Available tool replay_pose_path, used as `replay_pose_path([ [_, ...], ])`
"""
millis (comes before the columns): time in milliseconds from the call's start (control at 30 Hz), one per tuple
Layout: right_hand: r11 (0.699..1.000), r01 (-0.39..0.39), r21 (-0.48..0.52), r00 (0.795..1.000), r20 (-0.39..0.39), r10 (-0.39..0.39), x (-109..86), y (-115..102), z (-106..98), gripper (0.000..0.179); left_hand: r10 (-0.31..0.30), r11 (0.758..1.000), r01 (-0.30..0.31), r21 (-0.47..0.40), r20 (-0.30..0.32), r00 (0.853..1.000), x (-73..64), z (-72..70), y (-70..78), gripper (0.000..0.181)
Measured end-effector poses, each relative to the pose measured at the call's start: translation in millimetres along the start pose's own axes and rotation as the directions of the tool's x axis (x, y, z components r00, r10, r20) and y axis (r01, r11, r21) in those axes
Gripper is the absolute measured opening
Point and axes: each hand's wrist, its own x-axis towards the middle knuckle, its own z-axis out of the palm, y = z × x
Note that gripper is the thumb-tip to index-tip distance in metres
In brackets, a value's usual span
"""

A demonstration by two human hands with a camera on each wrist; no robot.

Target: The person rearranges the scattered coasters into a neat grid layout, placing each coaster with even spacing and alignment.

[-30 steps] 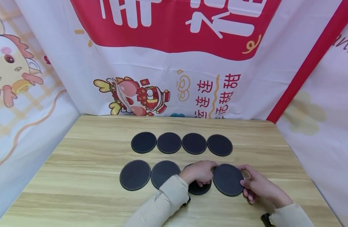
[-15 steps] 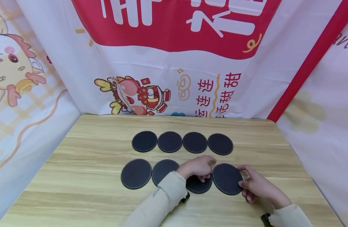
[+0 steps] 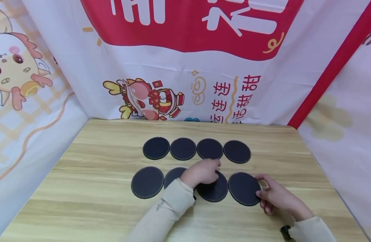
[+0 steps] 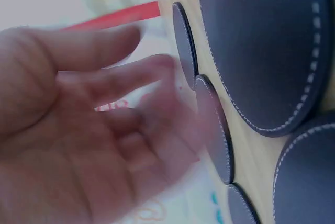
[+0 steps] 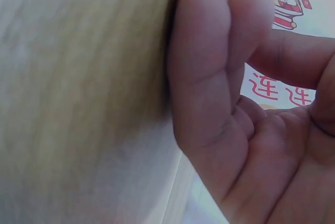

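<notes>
Black round coasters with pale stitched rims lie in two rows on the table. My right hand [image 3: 277,195] is at the right end of the front row, thumb on the edge of the end coaster [image 3: 243,189] and index finger at its far rim. In the right wrist view its fingers [image 5: 201,62] stand bent beside the table surface. My left hand [image 3: 203,172] hangs over the neighbouring coaster [image 3: 214,191], partly covering it and the coaster [image 3: 173,176] to its left. The left wrist view shows this hand [image 4: 104,124] blurred, fingers loosely bent, holding nothing.
The front row's left end is another coaster [image 3: 147,182]. Behind runs the back row, from its left coaster [image 3: 156,148] to its right coaster [image 3: 237,151], edges nearly touching. The wooden table [image 3: 82,201] meets a printed cloth backdrop [image 3: 161,60] at the back.
My left hand has moved left and back, away from the end coaster, uncovering more of the third front coaster. My right hand stays at the end coaster's edge. The head view shifts slightly.
</notes>
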Motion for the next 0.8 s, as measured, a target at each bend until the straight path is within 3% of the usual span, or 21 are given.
replay_pose_path([
  [100,1.000,-0.004,-0.008,1.000,0.000,0.004,-0.6,-1,-3,0.053,-0.060,0.980,0.054,0.192,0.024,0.998,-9.3,7.8,9.9,0.060],
  [167,1.000,-0.008,-0.014,1.000,-0.002,0.008,-0.6,-2,-4,0.053,-0.088,0.958,0.081,0.275,0.016,0.996,-12.4,14.6,15.2,0.072],
  [333,1.000,-0.013,-0.021,1.000,-0.006,0.013,-0.3,-3,-5,0.052,-0.104,0.917,0.109,0.385,-0.033,0.994,-13.4,24.1,21.9,0.080],
  [533,1.000,-0.007,-0.010,1.000,0.001,0.007,-0.7,-3,-6,0.052,-0.106,0.918,0.109,0.382,-0.030,0.994,-11.2,25.6,22.2,0.078],
  [633,1.000,-0.002,-0.016,1.000,0.001,0.002,-1.5,-3,-7,0.053,-0.079,0.939,0.085,0.334,-0.032,0.996,-11.6,20.3,18.1,0.075],
  [700,0.999,0.001,-0.042,1.000,-0.014,-0.002,-2.7,-3,-10,0.056,-0.050,0.959,0.065,0.276,-0.059,0.997,-13.2,9.4,11.6,0.069],
  [800,0.992,0.015,-0.122,0.998,-0.061,-0.023,-5.7,-4,-17,0.060,0.004,0.982,0.022,0.188,-0.137,0.991,-22.6,-18.6,-3.3,0.059],
])
